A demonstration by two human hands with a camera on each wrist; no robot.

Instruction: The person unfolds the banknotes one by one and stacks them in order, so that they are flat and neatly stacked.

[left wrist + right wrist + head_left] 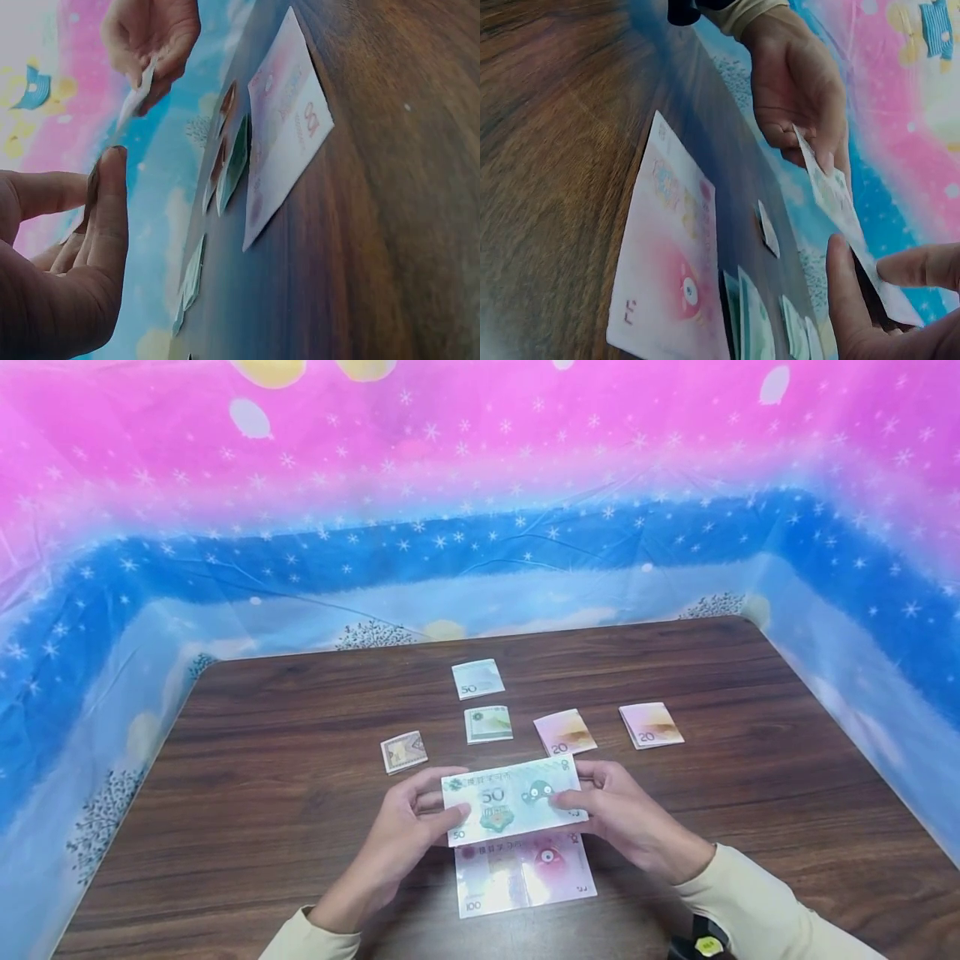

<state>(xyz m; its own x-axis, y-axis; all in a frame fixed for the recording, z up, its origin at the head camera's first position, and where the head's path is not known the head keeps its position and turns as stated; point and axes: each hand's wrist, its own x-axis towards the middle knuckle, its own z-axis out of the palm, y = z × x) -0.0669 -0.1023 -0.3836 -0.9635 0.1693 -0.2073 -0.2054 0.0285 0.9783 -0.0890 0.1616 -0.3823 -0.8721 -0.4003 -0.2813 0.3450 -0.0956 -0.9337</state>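
Left hand (pixel 408 827): pinches the left end of the green 50 note (pixel 512 797), thumb on top, fingers beneath.
Right hand (pixel 617 814): pinches the right end of the same note, thumb on its face.
Green 50 note: flat and unfolded, held just above the table (pixel 750 793) between both hands (the wrist views show it off the wood).
Pink 100 note (pixel 525 875): lies flat on the table just below the held note, nearer the person.
Folded notes: a brownish one (pixel 403 752) at left, a green one (pixel 488 724) centre, a folded 50 (pixel 477 679) behind it, two folded 20s (pixel 566 732) (pixel 651 725) at right.
Backdrop: pink and blue starry sheet (pixel 480 485) around the table.
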